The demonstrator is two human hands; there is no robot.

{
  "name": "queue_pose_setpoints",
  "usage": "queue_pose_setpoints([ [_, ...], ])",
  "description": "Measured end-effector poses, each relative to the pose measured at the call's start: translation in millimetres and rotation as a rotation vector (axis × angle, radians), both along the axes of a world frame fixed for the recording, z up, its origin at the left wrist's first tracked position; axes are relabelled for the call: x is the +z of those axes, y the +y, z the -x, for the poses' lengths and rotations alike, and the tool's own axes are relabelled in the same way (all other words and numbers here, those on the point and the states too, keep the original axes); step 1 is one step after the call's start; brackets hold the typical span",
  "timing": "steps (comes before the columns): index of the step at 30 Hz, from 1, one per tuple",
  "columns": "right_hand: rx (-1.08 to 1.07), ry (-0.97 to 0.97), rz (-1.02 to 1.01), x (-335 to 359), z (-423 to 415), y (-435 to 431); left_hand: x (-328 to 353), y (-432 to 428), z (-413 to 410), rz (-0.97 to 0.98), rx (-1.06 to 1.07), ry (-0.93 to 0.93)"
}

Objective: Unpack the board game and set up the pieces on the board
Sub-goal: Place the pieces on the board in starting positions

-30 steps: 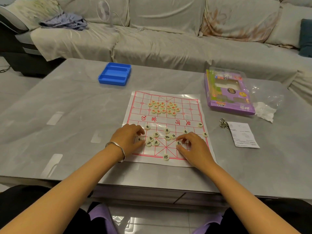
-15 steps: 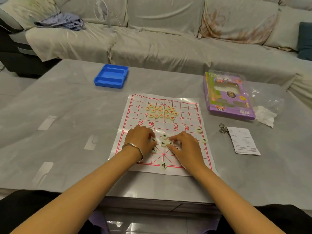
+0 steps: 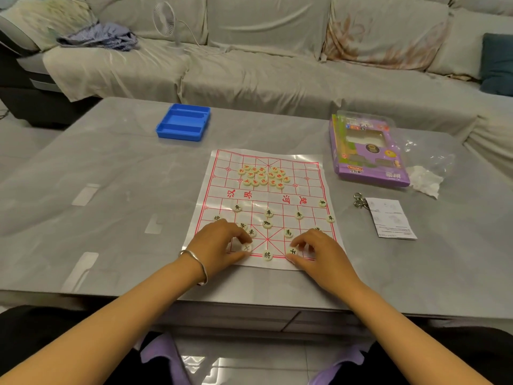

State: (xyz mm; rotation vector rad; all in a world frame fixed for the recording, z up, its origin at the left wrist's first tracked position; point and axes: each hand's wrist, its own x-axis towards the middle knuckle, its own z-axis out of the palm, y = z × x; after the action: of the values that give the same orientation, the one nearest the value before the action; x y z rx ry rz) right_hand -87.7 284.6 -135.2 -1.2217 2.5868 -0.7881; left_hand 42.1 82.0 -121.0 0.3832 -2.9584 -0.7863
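Black pieces [image 3: 268, 213] spread over the near half of the board [image 3: 308, 173] on the bench [image 3: 111, 190], left grip [image 3: 219, 243] pinching the left disc [image 3: 246, 247] and right grip [image 3: 319, 251] apparently the right disc [image 3: 292, 251], to flank the general [image 3: 267, 255].

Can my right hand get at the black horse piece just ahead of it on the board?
Probably yes: the horse piece lies just beyond the right hand, with bare board between. That hand pinches another black piece, so it must set that down first.
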Motion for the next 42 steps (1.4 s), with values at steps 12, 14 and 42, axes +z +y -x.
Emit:
queue_pose_setpoints([
  [12,0.058,-0.107,-0.022,0,6,10,-3,1,-2,-0.008,-0.002,-0.009],
  [14,0.041,-0.085,0.001,-2,3,8,-3,1,-1,-0.017,-0.004,-0.008],
  [42,-0.070,-0.024,0.053,3,15,-39,11,-20,25,-0.016,0.074,0.083],
])
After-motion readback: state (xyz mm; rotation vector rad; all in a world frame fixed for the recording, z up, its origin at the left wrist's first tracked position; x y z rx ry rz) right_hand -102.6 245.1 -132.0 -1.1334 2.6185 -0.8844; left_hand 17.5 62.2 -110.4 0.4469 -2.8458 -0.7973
